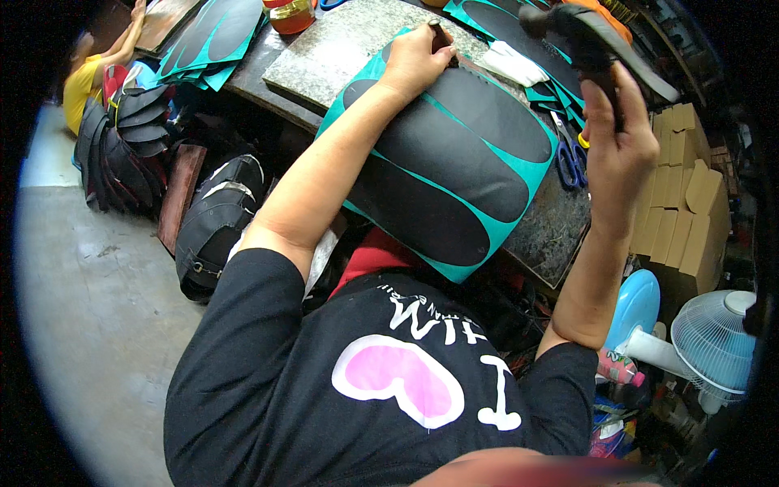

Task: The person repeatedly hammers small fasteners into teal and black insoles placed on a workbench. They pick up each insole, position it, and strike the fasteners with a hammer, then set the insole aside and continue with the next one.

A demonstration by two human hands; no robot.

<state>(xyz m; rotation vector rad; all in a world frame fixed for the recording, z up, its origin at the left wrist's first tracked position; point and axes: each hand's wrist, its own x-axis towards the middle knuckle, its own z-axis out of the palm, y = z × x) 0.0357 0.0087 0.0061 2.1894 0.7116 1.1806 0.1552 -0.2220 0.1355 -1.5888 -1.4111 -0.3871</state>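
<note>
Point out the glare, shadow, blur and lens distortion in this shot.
All in the head view: black corners and bent straight edges from the fisheye; pale sheen on the floor; deep shadow beneath the table; the teal-and-black sheet fairly crisp; the dark object in the right hand looks softer.

And there's the white-caged fan (718,345) at lower right, with brown cartons (680,215) stacked higher up the frame! Over at upper left, a person in yellow (78,96); top centre, an orange jar (290,18).
</note>
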